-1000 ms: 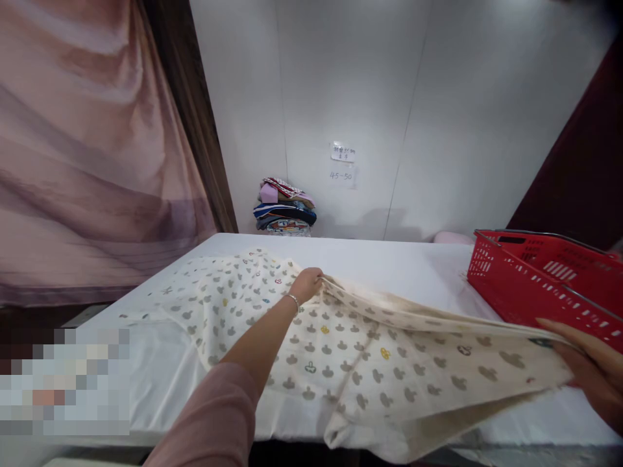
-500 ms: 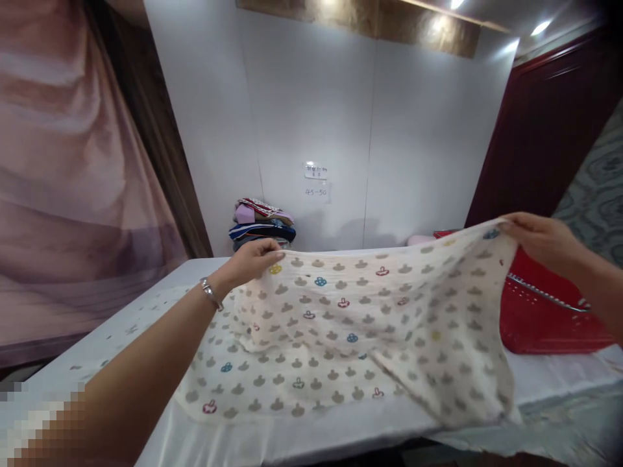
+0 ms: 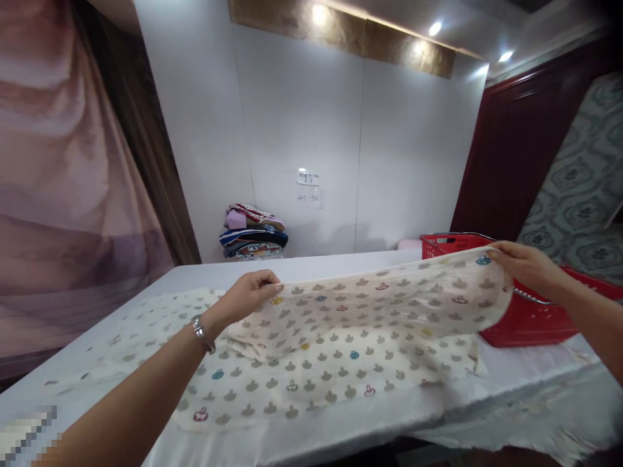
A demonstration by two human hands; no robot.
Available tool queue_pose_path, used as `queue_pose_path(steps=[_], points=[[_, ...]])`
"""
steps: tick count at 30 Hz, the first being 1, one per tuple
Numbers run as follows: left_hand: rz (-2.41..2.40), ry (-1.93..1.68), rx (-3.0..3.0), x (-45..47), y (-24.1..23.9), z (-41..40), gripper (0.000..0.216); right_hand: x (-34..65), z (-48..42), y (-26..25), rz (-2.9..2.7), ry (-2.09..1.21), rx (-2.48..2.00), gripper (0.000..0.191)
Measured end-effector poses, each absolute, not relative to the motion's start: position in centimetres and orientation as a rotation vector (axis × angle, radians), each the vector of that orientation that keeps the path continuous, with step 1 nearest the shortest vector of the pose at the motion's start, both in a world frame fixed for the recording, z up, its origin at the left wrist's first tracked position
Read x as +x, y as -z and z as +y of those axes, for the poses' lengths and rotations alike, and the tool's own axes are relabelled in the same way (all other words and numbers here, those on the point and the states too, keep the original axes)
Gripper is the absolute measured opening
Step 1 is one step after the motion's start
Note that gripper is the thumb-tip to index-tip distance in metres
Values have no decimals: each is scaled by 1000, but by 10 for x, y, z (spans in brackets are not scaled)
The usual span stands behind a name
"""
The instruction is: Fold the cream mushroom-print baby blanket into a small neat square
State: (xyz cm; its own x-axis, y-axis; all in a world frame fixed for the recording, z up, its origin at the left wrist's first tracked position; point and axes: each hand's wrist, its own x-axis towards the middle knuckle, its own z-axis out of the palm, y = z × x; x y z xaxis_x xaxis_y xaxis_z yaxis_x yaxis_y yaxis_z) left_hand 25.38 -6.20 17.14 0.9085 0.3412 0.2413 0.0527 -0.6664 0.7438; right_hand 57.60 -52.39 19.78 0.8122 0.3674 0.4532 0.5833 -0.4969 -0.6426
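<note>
A cream cloth [image 3: 341, 344] printed with small grey and coloured shapes lies spread over the white table [image 3: 341, 263]. My left hand [image 3: 250, 295] pinches one end of its raised edge, a bracelet on the wrist. My right hand [image 3: 523, 266] grips the other end, out to the right. The edge hangs stretched between the two hands above the table. The rest of the cloth rests flat below, reaching toward the left.
A red plastic basket [image 3: 511, 324] stands on the table at the right, partly behind the cloth. A stack of folded fabrics [image 3: 254, 233] sits against the white back wall. A pink curtain [image 3: 63, 194] hangs at the left.
Both hands lifted the cloth's edge off the table and stretched it wide, then lowered it a little. My view tilted upward.
</note>
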Motion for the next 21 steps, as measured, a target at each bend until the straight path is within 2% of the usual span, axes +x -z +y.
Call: queue_pose_path(steps=[6, 9, 14, 21], points=[[244, -578, 2479, 233, -158, -92, 25, 581, -546, -169, -759, 179, -2176, 43], [281, -575, 2544, 225, -144, -100, 29, 581, -556, -158, -743, 167, -2182, 40], [184, -303, 2748, 220, -128, -112, 28, 571, -563, -147, -736, 150, -2220, 38], [225, 92, 2782, 202, -108, -123, 22, 541, -575, -134, -820, -80, -2363, 42]])
